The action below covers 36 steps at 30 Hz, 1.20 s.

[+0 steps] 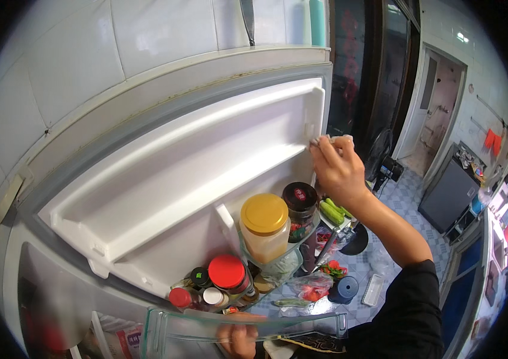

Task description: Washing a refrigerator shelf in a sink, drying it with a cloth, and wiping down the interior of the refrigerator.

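Note:
My right hand (341, 168) is raised at the right edge of the open refrigerator door (200, 148), its fingers closed on a crumpled pale cloth or wipe (341, 140). Below, my left hand (238, 334) grips a clear plastic door shelf (182, 330), held away from the door and partly seen through it. The upper part of the white door liner carries no shelf. Lower door shelves hold a yellow-lidded jar (264, 224), a black-lidded jar (300, 208), a red-lidded jar (228, 273) and several small bottles.
Cucumbers (332, 212), bagged vegetables (314, 287), a blue stool (344, 289) and a white plastic basket (373, 290) are on the tiled floor side beyond the door. A black fan (382, 152) stands farther back. Packaged food (128, 339) sits inside the refrigerator at lower left.

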Each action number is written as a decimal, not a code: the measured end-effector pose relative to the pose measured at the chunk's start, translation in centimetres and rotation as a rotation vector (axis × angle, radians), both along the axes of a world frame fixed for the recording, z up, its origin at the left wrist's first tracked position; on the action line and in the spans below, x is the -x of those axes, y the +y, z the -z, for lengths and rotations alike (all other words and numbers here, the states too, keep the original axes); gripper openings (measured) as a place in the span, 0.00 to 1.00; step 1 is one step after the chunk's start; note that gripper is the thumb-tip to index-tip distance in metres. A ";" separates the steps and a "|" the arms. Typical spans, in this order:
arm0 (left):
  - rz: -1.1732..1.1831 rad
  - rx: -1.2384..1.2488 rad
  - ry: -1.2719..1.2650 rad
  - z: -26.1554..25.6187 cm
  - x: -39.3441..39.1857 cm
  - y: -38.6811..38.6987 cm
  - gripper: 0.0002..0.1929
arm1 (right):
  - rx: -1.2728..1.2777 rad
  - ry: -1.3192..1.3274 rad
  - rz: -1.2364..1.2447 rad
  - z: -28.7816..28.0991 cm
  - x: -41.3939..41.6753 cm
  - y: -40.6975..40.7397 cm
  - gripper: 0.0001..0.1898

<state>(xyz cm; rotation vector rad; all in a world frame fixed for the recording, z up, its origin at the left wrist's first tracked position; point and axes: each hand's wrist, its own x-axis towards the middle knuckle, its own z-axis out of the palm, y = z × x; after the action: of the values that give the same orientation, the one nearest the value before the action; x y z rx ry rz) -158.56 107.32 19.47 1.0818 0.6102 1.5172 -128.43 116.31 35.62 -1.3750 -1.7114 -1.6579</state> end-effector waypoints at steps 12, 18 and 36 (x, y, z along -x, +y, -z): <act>0.145 -0.233 0.163 1.0 1.2 -0.9 0.15 | 0.146 0.138 -0.383 -4.4 3.4 1.5 0.27; -0.051 0.004 0.120 1.6 1.7 -2.9 0.15 | 0.199 0.171 -0.496 -2.3 5.5 3.0 0.22; -0.156 0.005 0.003 0.4 2.2 -3.8 0.13 | 0.500 0.061 -1.307 -2.1 26.2 7.1 0.15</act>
<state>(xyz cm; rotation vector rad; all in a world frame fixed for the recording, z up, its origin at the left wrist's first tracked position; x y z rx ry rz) -160.75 103.48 19.09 1.0529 0.7135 1.6474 -154.63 123.38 37.70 -0.1749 -2.2480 -0.4568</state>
